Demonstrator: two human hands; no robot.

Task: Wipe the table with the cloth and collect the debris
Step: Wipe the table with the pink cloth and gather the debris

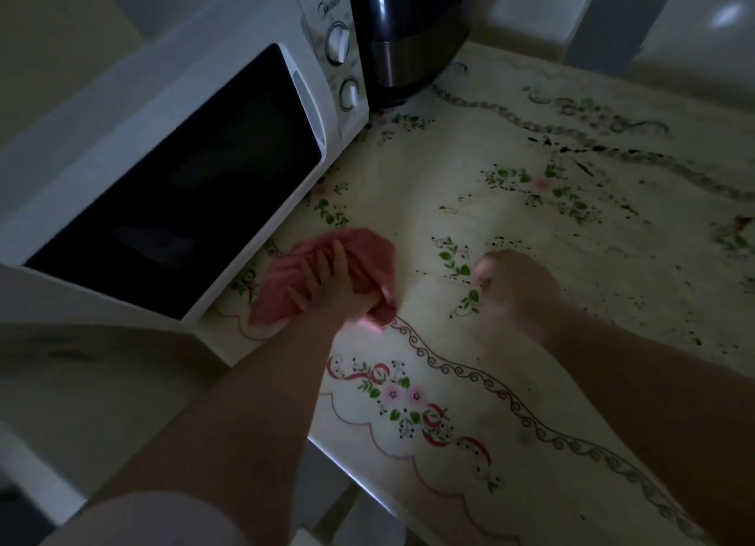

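Note:
A pink cloth (367,255) lies bunched on the floral table cover (429,202), right in front of the microwave. My left hand (327,284) presses down on the cloth and grips its folds. My right hand (514,288) rests on the table to the right of the cloth, fingers curled into a loose fist; whether it holds anything is hidden. Dark crumbs and specks of debris (572,149) are scattered over the right and far part of the table, with several near my right hand.
A white microwave (171,165) stands on the left side of the table, its door shut. A dark rice cooker (412,31) stands behind it at the back. The table's front edge (359,476) runs diagonally below my arms.

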